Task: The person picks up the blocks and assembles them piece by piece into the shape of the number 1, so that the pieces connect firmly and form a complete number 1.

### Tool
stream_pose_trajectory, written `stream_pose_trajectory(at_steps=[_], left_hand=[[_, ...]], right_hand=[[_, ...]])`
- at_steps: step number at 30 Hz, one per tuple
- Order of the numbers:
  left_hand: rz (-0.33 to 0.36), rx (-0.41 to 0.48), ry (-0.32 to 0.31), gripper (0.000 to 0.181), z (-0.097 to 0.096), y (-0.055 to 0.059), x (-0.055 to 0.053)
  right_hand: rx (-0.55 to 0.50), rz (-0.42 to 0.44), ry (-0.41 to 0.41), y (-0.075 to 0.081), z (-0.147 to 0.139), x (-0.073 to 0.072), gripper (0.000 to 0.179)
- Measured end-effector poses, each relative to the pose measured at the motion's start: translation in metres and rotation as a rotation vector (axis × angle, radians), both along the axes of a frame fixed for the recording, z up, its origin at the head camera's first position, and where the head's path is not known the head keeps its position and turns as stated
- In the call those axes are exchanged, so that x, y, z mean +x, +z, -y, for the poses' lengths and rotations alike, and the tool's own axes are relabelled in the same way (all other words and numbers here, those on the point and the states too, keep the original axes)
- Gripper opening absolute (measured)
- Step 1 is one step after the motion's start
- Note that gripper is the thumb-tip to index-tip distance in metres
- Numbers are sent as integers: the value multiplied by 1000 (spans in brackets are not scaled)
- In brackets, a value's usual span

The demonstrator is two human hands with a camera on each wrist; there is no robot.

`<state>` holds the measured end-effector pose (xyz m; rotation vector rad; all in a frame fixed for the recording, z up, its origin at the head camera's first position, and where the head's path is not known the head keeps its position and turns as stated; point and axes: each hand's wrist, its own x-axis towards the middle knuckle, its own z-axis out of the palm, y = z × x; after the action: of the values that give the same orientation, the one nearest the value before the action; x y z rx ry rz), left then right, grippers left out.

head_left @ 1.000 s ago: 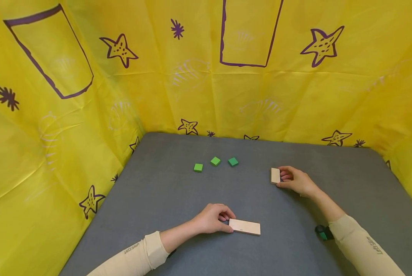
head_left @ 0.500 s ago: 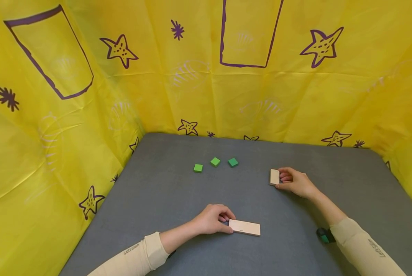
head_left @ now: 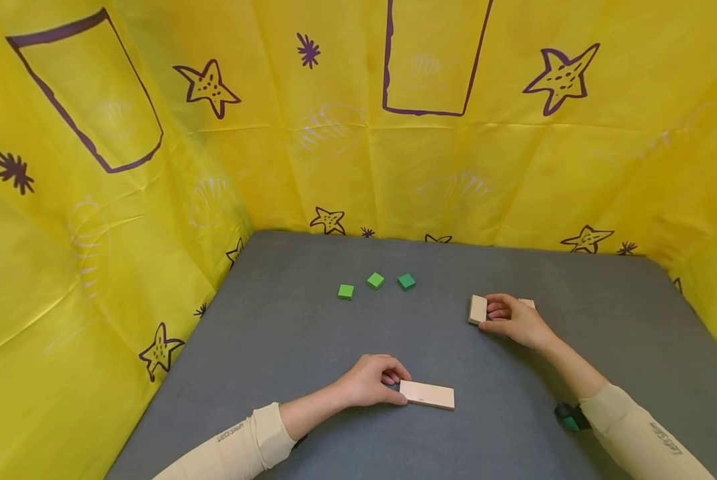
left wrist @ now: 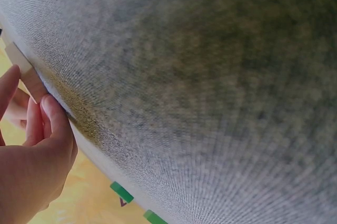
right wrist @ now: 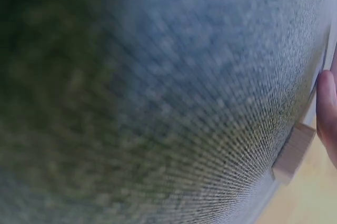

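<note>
In the head view my left hand [head_left: 370,381] pinches the left end of a long flat wooden block [head_left: 427,395] lying on the grey table. The left wrist view shows the thumb and fingertips at one end of that block [left wrist: 26,71]. Further back on the right, my right hand [head_left: 517,320] grips a small pale wooden block [head_left: 478,310] between thumb and forefinger. Another wooden piece [head_left: 527,303] peeks out behind this hand, mostly hidden. A wooden block [right wrist: 295,153] sits beside the fingers in the right wrist view; I cannot tell which one it is.
Three small green square blocks lie toward the back: a light green one [head_left: 345,292], a second light green one [head_left: 375,281] and a darker green one [head_left: 406,281]. Yellow patterned cloth [head_left: 334,167] walls the grey table [head_left: 310,333] at the back and sides.
My right hand has shifted slightly toward me with its block, and the wooden piece behind it has come into sight. The left hand and its block have stayed in place.
</note>
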<state>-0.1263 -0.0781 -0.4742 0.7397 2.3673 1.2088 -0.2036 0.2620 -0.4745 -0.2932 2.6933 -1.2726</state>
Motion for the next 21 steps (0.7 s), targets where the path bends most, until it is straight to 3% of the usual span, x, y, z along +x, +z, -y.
stream_pose_trajectory(at_steps=[21], left_hand=[[-9, -13, 1, 27, -1, 0, 0]], right_hand=[[-148, 57, -16, 4, 16, 18, 65]])
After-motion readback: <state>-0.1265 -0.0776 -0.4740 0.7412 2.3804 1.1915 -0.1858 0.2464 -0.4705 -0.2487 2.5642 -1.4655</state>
